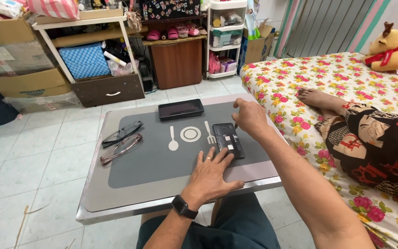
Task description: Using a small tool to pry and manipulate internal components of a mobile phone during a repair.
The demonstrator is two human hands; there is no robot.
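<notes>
A small dark phone (228, 139) with its back cover off lies on the grey mat (153, 161) of a low metal table (116, 210). My left hand (213, 175), with a ring and a black wristwatch, rests flat on the mat, its fingertips touching the phone's near end. My right hand (249, 117) hovers over the phone's far right corner with fingers pinched together; whether it holds something small I cannot tell. A larger black phone (181, 109) lies at the mat's far edge.
Two pairs of glasses (121, 140) lie on the mat's left side. A bed with a floral sheet (328, 76) stands to the right, a person's foot and patterned clothing on it. Shelves, boxes and a drawer unit line the far wall across the tiled floor.
</notes>
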